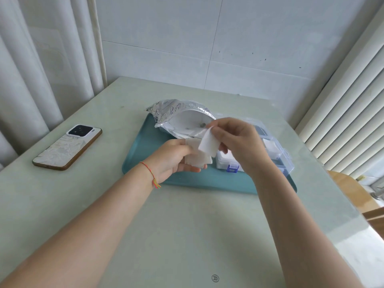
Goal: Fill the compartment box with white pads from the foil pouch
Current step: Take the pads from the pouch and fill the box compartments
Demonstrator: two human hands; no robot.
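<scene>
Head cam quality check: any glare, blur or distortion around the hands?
Head view: soft daylight, faint shadows; strong wide-angle bending at wall and blinds; pouch foil glints mildly; right hand and its pad slightly soft; left hand and phone sharp.

Soft daylight, faint shadows, wide-angle edge bending

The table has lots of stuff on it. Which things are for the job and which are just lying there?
For the job: foil pouch, white pads, clear box, left hand, right hand.

Just lying there: phone, teal tray underneath.
</scene>
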